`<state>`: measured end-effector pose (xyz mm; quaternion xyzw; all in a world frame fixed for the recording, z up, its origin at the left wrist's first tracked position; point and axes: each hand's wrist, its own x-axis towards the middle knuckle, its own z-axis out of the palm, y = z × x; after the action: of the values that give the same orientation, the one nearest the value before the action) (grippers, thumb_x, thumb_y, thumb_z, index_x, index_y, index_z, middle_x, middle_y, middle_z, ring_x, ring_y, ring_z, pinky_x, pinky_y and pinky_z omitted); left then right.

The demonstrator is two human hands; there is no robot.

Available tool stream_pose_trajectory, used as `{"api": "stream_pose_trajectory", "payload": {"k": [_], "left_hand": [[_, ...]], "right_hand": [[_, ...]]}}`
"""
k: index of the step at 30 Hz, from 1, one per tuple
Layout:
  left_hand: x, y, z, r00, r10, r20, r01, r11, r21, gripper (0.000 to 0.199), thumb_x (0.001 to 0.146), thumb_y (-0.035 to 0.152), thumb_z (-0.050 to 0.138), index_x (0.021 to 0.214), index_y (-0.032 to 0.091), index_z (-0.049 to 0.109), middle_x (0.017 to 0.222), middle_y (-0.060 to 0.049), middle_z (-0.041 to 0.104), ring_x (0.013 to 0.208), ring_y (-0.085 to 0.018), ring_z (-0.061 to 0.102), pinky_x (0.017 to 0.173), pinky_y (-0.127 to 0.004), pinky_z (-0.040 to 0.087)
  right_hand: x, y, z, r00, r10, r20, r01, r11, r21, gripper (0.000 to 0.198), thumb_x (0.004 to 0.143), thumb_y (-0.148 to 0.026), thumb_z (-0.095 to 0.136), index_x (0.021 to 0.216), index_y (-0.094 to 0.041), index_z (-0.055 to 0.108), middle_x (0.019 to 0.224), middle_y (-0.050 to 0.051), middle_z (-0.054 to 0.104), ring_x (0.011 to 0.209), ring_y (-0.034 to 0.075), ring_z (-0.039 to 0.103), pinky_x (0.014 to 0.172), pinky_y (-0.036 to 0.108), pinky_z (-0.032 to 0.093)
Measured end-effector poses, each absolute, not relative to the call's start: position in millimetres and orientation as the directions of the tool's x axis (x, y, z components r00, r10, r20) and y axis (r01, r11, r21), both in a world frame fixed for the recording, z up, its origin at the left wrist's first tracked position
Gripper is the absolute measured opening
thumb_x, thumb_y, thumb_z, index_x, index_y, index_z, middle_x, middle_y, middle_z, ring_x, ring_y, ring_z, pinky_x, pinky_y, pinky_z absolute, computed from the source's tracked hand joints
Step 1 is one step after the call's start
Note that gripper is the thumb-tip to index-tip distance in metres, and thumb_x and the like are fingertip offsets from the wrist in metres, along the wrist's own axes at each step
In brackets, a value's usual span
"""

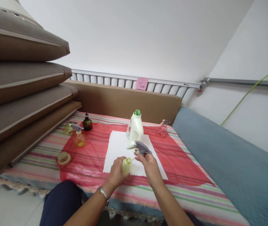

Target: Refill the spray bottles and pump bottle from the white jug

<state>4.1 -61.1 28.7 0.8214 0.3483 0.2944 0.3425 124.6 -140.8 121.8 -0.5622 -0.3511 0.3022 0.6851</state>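
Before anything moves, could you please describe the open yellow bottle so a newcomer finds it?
On the red sheet lies a white cloth. Over its near part, the left hand holds the yellow bottle; unlike the orange bottle farther left, its mouth is uncapped.

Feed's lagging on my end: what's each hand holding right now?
Left hand: closed around the yellow bottle.
Right hand: closed on the gray spray head.

Left hand (118, 171) curls near the right hand (150, 164), which seemingly pinches.
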Motion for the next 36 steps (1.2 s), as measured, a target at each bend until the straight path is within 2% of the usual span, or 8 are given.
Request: {"api": "stream_pose_trajectory", "payload": {"k": [7, 15, 25, 36], "left_hand": [[3.2, -58.3, 26.2, 0.584, 0.777, 0.235, 0.372, -0.513, 0.774, 0.062, 0.057, 0.015, 0.066, 0.115, 0.019, 0.045, 0.114, -0.009, 0.052, 0.108, -0.026, 0.047, 0.089, -0.040, 0.040], [4.3, -57.7, 23.0, 0.576, 0.780, 0.243, 0.356, -0.507, 0.785, 0.065, 0.056, 0.012, 0.065, 0.117, 0.020, 0.044, 0.117, -0.009, 0.052, 0.109, -0.026, 0.046, 0.089, -0.041, 0.040], [6.5, -52.5, 20.2, 0.574, 0.781, 0.248, 0.329, -0.497, 0.803, 0.057, 0.060, 0.014, 0.063, 0.115, 0.020, 0.047, 0.111, -0.008, 0.054, 0.106, -0.025, 0.048, 0.088, -0.040, 0.041], [3.9, -48.8, 21.1, 0.591, 0.777, 0.217, 0.338, -0.482, 0.809, 0.062, 0.055, 0.014, 0.068, 0.113, 0.020, 0.046, 0.111, -0.008, 0.053, 0.106, -0.026, 0.047, 0.088, -0.040, 0.040]], "right_hand": [[109.5, -122.2, 62.7, 0.514, 0.854, 0.072, -0.061, 0.120, -0.991, 0.032, 0.067, -0.034, 0.068, 0.094, -0.018, 0.063, 0.089, 0.004, 0.071, 0.082, 0.021, 0.063, 0.080, 0.037, 0.047], [112.5, -108.6, 52.9, 0.554, 0.830, 0.069, -0.015, 0.093, -0.996, 0.031, 0.061, -0.034, 0.072, 0.085, -0.019, 0.060, 0.077, 0.001, 0.070, 0.072, 0.021, 0.063, 0.070, 0.033, 0.048], [98.7, -105.5, 41.3, 0.618, 0.778, 0.112, 0.061, 0.095, -0.994, 0.035, 0.069, -0.040, 0.065, 0.095, -0.019, 0.053, 0.093, 0.006, 0.067, 0.088, 0.023, 0.062, 0.084, 0.038, 0.044], [122.5, -121.0, 64.0, 0.368, 0.923, 0.115, 0.066, 0.097, -0.993, 0.042, 0.071, -0.040, 0.064, 0.107, -0.019, 0.058, 0.104, 0.006, 0.067, 0.099, 0.024, 0.059, 0.089, 0.039, 0.044]]}}
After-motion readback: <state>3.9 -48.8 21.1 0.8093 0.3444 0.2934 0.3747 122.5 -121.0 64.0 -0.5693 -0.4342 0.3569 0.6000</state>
